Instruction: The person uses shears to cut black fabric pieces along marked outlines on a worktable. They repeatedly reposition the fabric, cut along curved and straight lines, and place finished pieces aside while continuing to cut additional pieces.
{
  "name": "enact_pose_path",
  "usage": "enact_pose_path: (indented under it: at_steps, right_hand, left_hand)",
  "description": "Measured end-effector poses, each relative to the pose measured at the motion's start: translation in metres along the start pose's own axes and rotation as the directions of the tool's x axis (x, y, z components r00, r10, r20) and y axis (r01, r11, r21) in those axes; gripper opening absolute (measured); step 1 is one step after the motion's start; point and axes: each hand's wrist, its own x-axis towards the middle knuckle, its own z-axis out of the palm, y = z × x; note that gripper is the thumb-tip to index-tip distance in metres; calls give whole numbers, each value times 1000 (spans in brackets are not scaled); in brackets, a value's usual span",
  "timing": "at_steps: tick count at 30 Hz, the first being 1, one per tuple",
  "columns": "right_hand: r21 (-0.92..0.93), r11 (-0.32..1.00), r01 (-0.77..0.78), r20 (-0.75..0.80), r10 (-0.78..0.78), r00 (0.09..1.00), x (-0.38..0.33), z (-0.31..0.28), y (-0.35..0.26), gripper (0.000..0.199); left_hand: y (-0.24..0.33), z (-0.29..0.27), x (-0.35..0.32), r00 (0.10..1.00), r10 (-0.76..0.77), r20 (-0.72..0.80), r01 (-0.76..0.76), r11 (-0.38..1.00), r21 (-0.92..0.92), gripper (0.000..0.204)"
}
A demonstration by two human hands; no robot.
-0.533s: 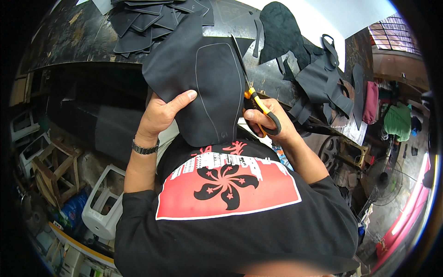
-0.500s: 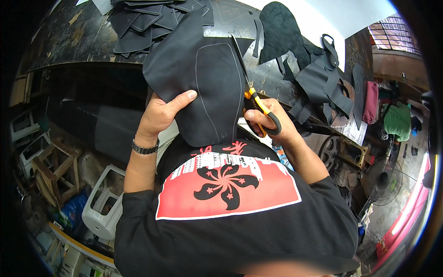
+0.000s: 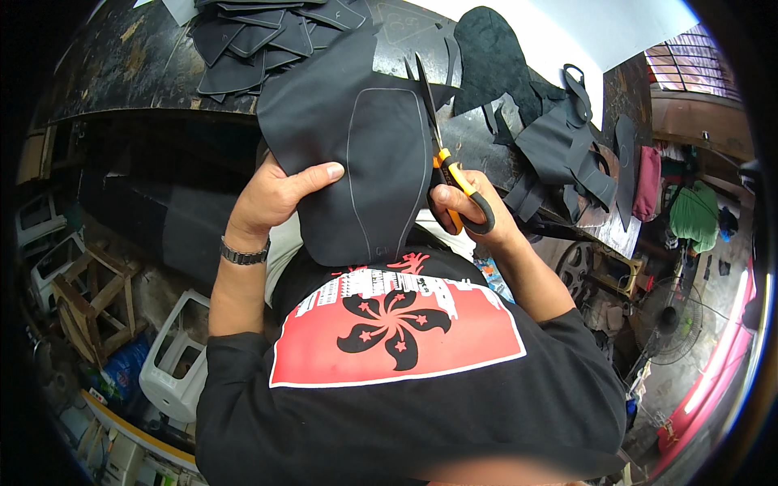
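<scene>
A large piece of black leather-like sheet hangs over the table's near edge toward my lap, with a long rounded outline drawn on it in a pale line. My left hand grips its left side, thumb on top and fingers hidden underneath. In my right hand are scissors with yellow and black handles. Their blades point away from me and stand parted at the right side of the outline, near its far corner. A narrow strip of the sheet sticks out to the right past the blades.
Cut black pieces lie stacked at the table's far left. Black scraps and a rounded dark piece lie on the right of the dark table. A white plastic chair and a wooden stool stand at lower left, a fan at right.
The scissors' blades have parted wider. The sheet has turned slightly and come a little nearer to me, and a strip now juts out right of the blades.
</scene>
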Motion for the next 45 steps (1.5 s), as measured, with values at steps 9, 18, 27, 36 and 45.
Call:
enact_pose_path:
  at_steps: [9, 18, 27, 36, 45]
  right_hand:
    - [-43, 996, -72, 36, 73, 997, -11, -10, 3, 44]
    - [34, 981, -190, 153, 183, 971, -18, -17, 3, 36]
    - [218, 973, -76, -21, 82, 996, -8, 18, -5, 34]
    - [115, 983, -145, -65, 153, 986, 6, 26, 4, 36]
    - [287, 957, -45, 17, 41, 999, 17, 27, 12, 39]
  left_hand:
    - [19, -22, 9, 985, -167, 52, 172, 978, -115, 42]
    - [42, -60, 32, 979, -173, 108, 155, 975, 159, 53]
    - [-11, -18, 67, 905, 342, 252, 188, 209, -960, 32]
    - [-27, 41, 62, 959, 120, -255, -278, 559, -781, 22]
    - [-43, 74, 53, 892, 254, -375, -431, 728, -534, 26]
